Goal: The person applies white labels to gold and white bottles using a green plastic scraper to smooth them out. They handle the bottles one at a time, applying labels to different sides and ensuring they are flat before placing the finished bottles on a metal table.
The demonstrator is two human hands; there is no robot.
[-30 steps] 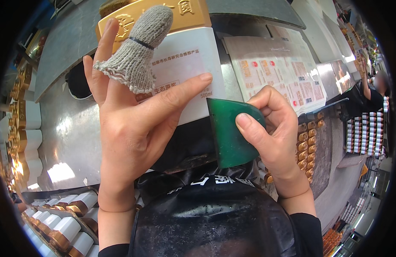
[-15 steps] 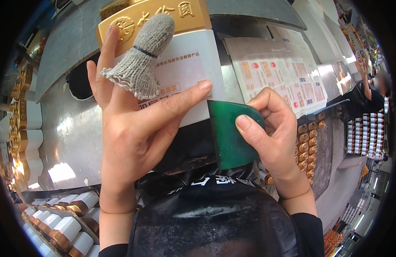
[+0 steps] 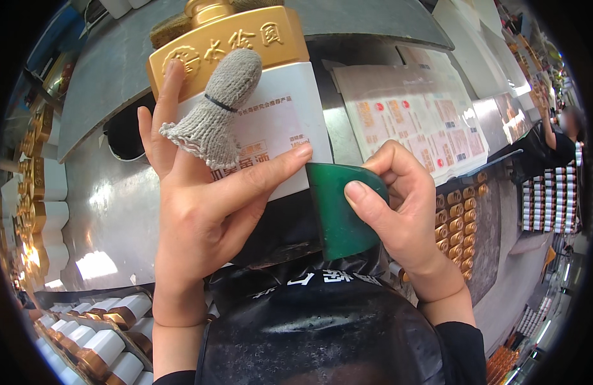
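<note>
A large flat bottle (image 3: 289,80) with a white body and gold embossed shoulder lies in front of me, its neck pointing away. My left hand (image 3: 206,199) spreads over its printed face, thumb stretched to the right edge, holding nothing. A grey knitted finger cover (image 3: 229,83), tied with a dark band, sits on one of its fingers. Between thumb and bent fingers, my right hand (image 3: 399,205) grips a green translucent scraper (image 3: 344,212), a flat curved piece, beside the bottle's lower right corner. I cannot tell whether its tip touches the bottle.
Printed label sheets (image 3: 412,122) lie stacked on the metal table (image 3: 104,212), right of the bottle. A dark round container (image 3: 126,135) stands to the left. Rows of gold-capped bottles (image 3: 460,224) fill the right; white-and-gold bottles (image 3: 104,340) stand lower left. A person (image 3: 547,147) is at far right.
The bottle and both hands appear slightly lower in the picture, and the bottle's gold neck now shows. The view has shifted a little too. My right hand keeps its hold on the scraper.
</note>
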